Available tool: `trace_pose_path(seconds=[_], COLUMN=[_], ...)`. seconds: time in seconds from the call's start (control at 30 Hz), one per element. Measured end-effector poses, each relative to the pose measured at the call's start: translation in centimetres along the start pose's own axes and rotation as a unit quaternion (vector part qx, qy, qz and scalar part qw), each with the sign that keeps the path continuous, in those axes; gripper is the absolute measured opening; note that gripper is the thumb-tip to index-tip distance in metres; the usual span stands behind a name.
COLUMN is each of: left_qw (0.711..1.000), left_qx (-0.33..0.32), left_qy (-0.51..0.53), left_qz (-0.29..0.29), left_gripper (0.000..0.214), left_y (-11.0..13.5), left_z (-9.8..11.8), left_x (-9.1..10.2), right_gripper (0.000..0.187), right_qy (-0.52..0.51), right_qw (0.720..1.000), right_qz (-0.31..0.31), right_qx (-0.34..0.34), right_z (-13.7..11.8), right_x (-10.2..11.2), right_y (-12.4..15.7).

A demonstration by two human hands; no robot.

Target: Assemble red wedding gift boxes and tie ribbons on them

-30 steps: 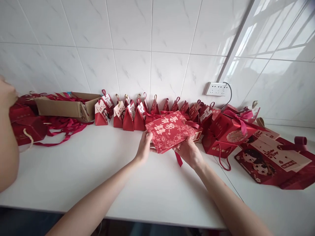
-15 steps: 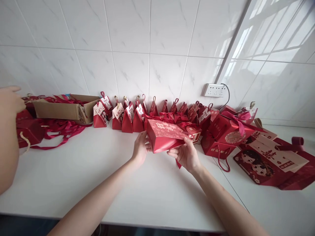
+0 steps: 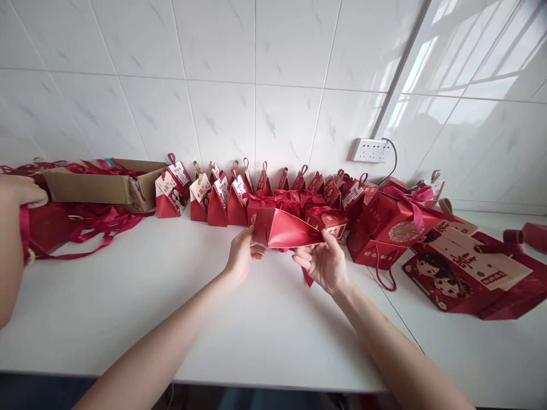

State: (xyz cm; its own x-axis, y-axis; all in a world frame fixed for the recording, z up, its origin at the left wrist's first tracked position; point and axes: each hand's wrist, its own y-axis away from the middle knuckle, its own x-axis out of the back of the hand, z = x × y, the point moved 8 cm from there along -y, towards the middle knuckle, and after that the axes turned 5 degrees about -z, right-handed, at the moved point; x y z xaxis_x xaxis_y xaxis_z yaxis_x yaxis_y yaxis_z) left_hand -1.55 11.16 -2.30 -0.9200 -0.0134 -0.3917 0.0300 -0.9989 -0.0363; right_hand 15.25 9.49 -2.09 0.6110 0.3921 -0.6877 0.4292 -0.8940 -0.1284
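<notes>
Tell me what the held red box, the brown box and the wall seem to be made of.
Red box: probably thin card, satin-glossy; crisp folds and soft highlights suggest it.
Brown box: likely corrugated cardboard, matte, from its plain tan side and rough-looking corner.
Wall: glossy tiles, perhaps glazed ceramic, judging by straight joints and bright reflections.

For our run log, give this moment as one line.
left hand: holds red box, left end | right hand: holds its right end | cardboard carton: ribbons inside

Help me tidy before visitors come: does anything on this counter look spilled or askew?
In front of the cardboard box at left, dark red ribbons sprawl in a loose tangle on the counter, looking spilled, while others sit inside the box. No clear damage shows.
</notes>
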Motion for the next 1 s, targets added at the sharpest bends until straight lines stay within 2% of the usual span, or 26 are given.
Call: trace_pose_path(seconds=[0.1, 0.2, 0.3, 0.37, 0.43, 0.5, 0.6, 0.63, 0.7, 0.8, 0.9, 0.93, 1.0], left_qw=[1.000, 0.999, 0.998, 0.987, 0.949, 0.883, 0.792, 0.773, 0.754, 0.751, 0.768, 0.786, 0.859], left_qx=[-0.003, -0.022, -0.060, -0.125, -0.226, -0.339, -0.464, -0.489, -0.517, -0.529, -0.516, -0.494, -0.394], left_qy=[-0.007, 0.008, 0.004, -0.067, -0.182, -0.287, -0.356, -0.361, -0.361, -0.347, -0.323, -0.314, -0.274], left_qz=[0.015, 0.028, -0.021, -0.075, -0.121, -0.154, -0.179, -0.183, -0.185, -0.191, -0.200, -0.200, -0.178], left_gripper=[0.032, 0.042, 0.057, 0.060, 0.068, 0.075, 0.074, 0.074, 0.074, 0.074, 0.071, 0.070, 0.071], left_y=[-0.1, 0.1, 0.2, 0.6, 1.5, 3.0, 5.1, 5.5, 5.9, 5.8, 5.6, 5.3, 4.0], left_z=[-0.2, 0.2, 1.1, 2.0, 3.1, 3.9, 4.6, 4.8, 5.2, 5.2, 4.8, 4.7, 4.1], left_x=[0.3, 0.2, -0.7, -1.5, -2.4, -3.4, -4.5, -4.7, -4.8, -4.8, -4.7, -4.6, -4.1], right_gripper=[0.036, 0.023, 0.011, 0.010, 0.014, 0.026, 0.034, 0.034, 0.036, 0.038, 0.036, 0.036, 0.034], right_qy=[0.028, 0.060, 0.083, 0.059, 0.024, 0.012, 0.027, 0.031, 0.038, 0.053, 0.059, 0.058, 0.052], right_qw=[0.999, 0.998, 0.993, 0.991, 0.989, 0.988, 0.990, 0.991, 0.991, 0.989, 0.988, 0.988, 0.988], right_qz=[-0.036, -0.005, 0.045, 0.058, 0.057, 0.048, 0.029, 0.025, 0.021, 0.019, 0.023, 0.028, 0.038], right_qx=[-0.009, 0.031, 0.076, 0.102, 0.131, 0.149, 0.136, 0.130, 0.127, 0.137, 0.142, 0.142, 0.139], right_z=[0.8, 1.2, 1.0, 0.5, -0.5, -1.5, -2.2, -2.2, -2.4, -2.6, -2.8, -2.8, -2.8], right_x=[-1.0, -0.9, 0.1, 0.7, 1.2, 1.4, 1.2, 1.1, 0.9, 0.8, 0.9, 1.1, 1.4], right_y=[0.1, 0.1, -0.1, -0.4, -0.5, -0.5, -0.3, -0.2, 0.0, 0.1, 0.1, 0.0, -0.2])
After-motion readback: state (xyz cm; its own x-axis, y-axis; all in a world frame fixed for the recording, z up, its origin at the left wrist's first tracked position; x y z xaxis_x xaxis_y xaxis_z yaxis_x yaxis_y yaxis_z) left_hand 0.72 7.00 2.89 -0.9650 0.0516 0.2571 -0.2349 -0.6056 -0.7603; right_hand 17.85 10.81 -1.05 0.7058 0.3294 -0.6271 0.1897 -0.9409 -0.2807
